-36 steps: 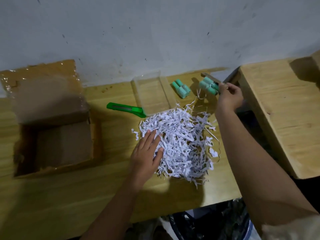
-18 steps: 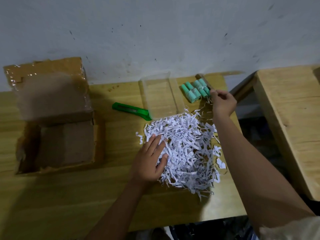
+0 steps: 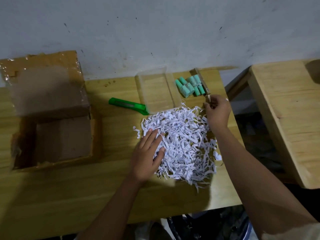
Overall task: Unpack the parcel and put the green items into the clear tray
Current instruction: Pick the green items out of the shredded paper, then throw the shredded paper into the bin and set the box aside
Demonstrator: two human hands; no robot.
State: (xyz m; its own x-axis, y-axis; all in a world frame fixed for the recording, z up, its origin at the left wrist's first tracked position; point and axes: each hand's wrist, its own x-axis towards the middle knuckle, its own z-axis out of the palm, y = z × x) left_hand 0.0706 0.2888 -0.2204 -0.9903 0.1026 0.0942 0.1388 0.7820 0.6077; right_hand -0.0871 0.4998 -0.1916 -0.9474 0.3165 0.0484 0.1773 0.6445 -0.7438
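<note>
Two bundles of green cylinders (image 3: 188, 85) lie on the wooden table just right of the clear tray (image 3: 156, 91), which holds nothing. A heap of white shredded paper (image 3: 183, 144) covers the table in front of the tray. My left hand (image 3: 147, 153) rests flat on the heap's left side, fingers straight. My right hand (image 3: 217, 111) hovers at the heap's far right corner, just below the green bundles, with curled fingers that pinch a small pale paper shred (image 3: 208, 99).
An open cardboard box (image 3: 52, 122) with taped flaps sits at the left. A green utility knife (image 3: 128, 106) lies left of the tray. A thin brown strip (image 3: 201, 80) lies beside the bundles. A second wooden surface (image 3: 285, 110) stands across a gap at the right.
My right hand set down the second green bundle beside the first and pulled back toward the paper heap. My left hand stayed on the shreds.
</note>
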